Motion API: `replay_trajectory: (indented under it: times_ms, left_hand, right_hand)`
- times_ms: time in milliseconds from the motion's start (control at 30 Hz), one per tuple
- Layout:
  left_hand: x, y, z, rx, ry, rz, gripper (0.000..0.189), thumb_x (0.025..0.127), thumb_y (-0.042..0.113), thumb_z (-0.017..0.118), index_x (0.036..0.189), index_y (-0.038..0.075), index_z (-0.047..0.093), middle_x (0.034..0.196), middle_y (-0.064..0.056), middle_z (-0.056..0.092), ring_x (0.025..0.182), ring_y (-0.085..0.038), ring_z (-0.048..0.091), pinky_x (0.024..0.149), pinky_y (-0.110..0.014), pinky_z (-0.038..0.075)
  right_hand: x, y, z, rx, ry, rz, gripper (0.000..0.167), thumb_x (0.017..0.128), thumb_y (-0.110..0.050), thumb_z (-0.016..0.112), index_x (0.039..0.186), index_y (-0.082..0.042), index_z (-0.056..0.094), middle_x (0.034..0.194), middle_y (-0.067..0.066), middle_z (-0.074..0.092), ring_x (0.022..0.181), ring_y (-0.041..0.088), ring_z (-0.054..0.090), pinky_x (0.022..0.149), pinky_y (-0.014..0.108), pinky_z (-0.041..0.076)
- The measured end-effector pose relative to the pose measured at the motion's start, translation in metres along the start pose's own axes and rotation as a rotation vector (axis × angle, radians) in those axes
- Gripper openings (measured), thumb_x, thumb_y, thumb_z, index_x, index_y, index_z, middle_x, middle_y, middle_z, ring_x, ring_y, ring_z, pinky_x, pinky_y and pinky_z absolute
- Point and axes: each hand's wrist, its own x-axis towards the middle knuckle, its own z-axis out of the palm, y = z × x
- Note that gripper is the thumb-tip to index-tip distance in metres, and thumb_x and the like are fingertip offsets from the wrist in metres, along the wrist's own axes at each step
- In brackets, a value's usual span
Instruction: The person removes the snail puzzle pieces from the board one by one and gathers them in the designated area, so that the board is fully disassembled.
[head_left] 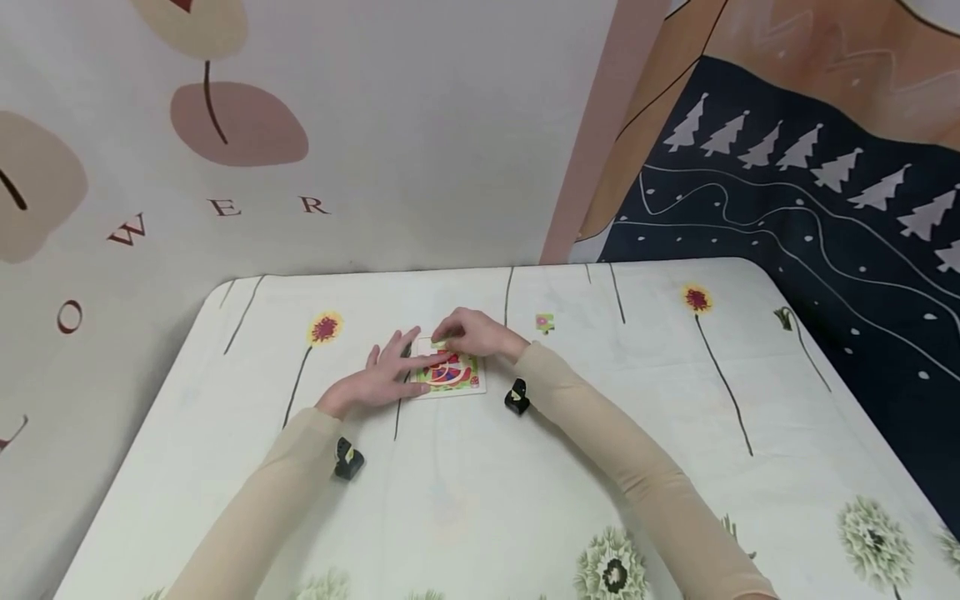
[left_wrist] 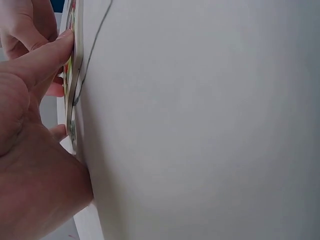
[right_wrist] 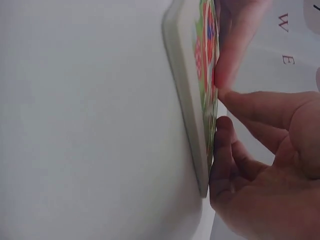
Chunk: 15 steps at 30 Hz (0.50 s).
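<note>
A small jigsaw puzzle in a pale tray, with a red, blue and green picture, lies flat near the table's middle. My left hand spreads its fingers over the puzzle's left side; its fingertips rest on the picture. At the puzzle's top edge, my right hand bends its fingers and pinches a small green puzzle piece, mostly hidden by the fingertips. In the right wrist view the thumb and fingers meet low over the tray's surface. One loose puzzle piece, green with a pink flower, lies farther right.
A white cloth printed with flowers covers the table. Black wrist devices sit by both forearms. Behind the table hangs a pale printed cloth, with a dark tree-patterned cloth at the right.
</note>
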Motion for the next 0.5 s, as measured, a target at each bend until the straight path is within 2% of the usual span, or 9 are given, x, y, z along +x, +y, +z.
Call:
replay_trajectory:
  times_ms: [500]
  left_hand:
    - [0.0004, -0.0006, -0.0001, 0.025, -0.001, 0.017, 0.053, 0.104, 0.026, 0.061, 0.154, 0.014, 0.050, 0.169, -0.027, -0.003, 0.151, -0.053, -0.016, 0.111, -0.075, -0.012]
  right_hand:
    - [0.0003, 0.0007, -0.0010, 0.015, -0.021, -0.005, 0.031, 0.094, 0.007, 0.061, 0.121, -0.005, 0.072, 0.125, 0.013, 0.057, 0.118, 0.024, 0.051, 0.106, 0.038, 0.042]
